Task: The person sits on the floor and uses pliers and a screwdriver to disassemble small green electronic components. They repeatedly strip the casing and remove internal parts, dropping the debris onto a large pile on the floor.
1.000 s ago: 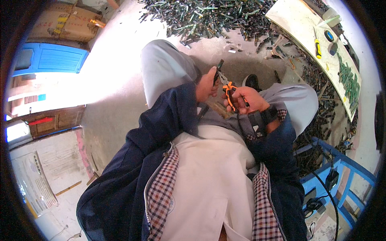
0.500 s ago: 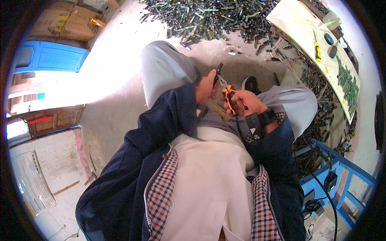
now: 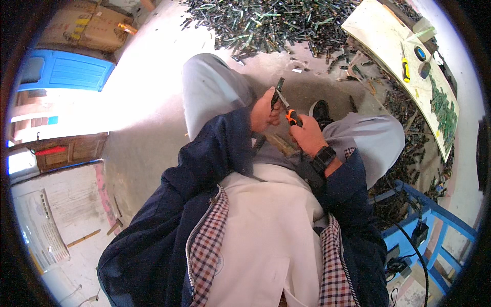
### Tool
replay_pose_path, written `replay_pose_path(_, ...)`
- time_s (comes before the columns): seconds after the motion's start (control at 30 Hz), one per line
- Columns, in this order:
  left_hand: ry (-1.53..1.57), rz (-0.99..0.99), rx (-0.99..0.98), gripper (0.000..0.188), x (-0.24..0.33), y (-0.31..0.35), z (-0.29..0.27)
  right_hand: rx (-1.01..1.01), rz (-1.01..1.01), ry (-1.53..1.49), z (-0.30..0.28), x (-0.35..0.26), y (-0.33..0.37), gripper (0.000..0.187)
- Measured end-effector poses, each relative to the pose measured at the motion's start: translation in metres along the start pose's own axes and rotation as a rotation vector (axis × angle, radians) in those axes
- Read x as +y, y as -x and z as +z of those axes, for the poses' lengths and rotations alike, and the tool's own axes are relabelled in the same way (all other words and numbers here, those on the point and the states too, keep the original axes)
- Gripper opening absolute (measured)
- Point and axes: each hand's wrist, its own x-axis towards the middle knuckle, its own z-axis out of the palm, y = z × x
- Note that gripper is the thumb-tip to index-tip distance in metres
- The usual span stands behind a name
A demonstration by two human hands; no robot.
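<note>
Between my knees, my left hand [image 3: 264, 111] is closed on a dark, narrow strip-like piece [image 3: 279, 88] whose upper end sticks out past the fingers. My right hand [image 3: 309, 134] grips orange-and-black pliers [image 3: 292, 116] by the handles. The jaws of the pliers point up and left and meet the piece beside my left thumb; whether they clamp it is too small to tell. A dark watch [image 3: 324, 156] is on my right wrist. Below the hands, a brownish object [image 3: 280, 145] lies near my lap, its kind unclear.
A big heap of dark and green strips [image 3: 271, 25] covers the floor ahead. On the right, a pale board [image 3: 376, 38] bears a yellow screwdriver [image 3: 405, 70], a blue-and-black roll [image 3: 420, 53] and green strips [image 3: 444, 110]. A blue frame [image 3: 434, 215] with cables stands lower right.
My right hand and the pliers have rolled over, so the handles now show edge-on and less of the orange is seen. My left hand keeps its hold, with the piece raised slightly.
</note>
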Motion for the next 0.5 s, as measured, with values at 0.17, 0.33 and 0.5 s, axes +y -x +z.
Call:
replay_pose_path(0.17, 0.093, -0.039, -0.07, 0.05, 0.005, 0.002, 0.003, -0.146, 0.086, -0.306, -0.012, -0.003, 0.0, 0.02)
replay_pose_path(0.33, 0.168, -0.105, -0.307, 0.054, 0.007, 0.001, -0.006, -0.212, 0.19, -0.7, -0.024, -0.015, 0.002, 0.034)
replay_pose_path(0.5, 0.188, -0.105, -0.261, 0.055, 0.01, 0.0, -0.004, -0.3, 0.214, -0.623, -0.025, -0.015, 0.002, 0.036)
